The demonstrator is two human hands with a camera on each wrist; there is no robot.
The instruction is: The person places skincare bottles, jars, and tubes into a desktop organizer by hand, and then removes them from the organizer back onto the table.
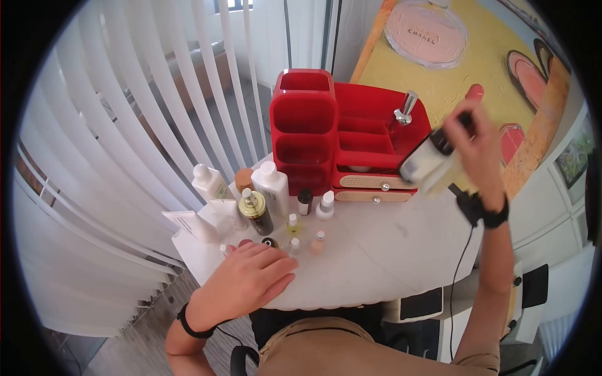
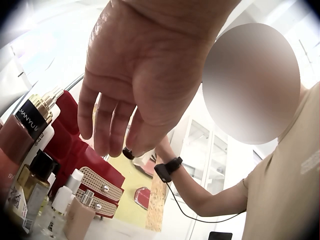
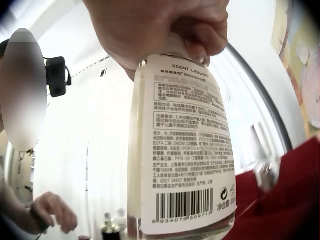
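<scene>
My right hand (image 1: 480,145) is raised over the right end of a red organizer (image 1: 316,125) and grips a clear bottle (image 1: 427,164) by its dark-capped top. The right wrist view shows that bottle (image 3: 182,145) hanging cap-up with a white printed label and barcode, my fingers (image 3: 200,35) curled round its neck. My left hand (image 1: 249,277) lies flat on the white table (image 1: 376,250), fingers straight, just in front of several small bottles. Seen from the left wrist, the left hand (image 2: 140,80) holds nothing.
A cluster of bottles and tubes (image 1: 257,200) stands left of the organizer, which has two beige drawers (image 1: 375,188) and a silver-capped item (image 1: 406,108) inside. A painted canvas (image 1: 464,62) leans behind. Vertical blinds (image 1: 144,106) hang at left. The table's front edge is near my body.
</scene>
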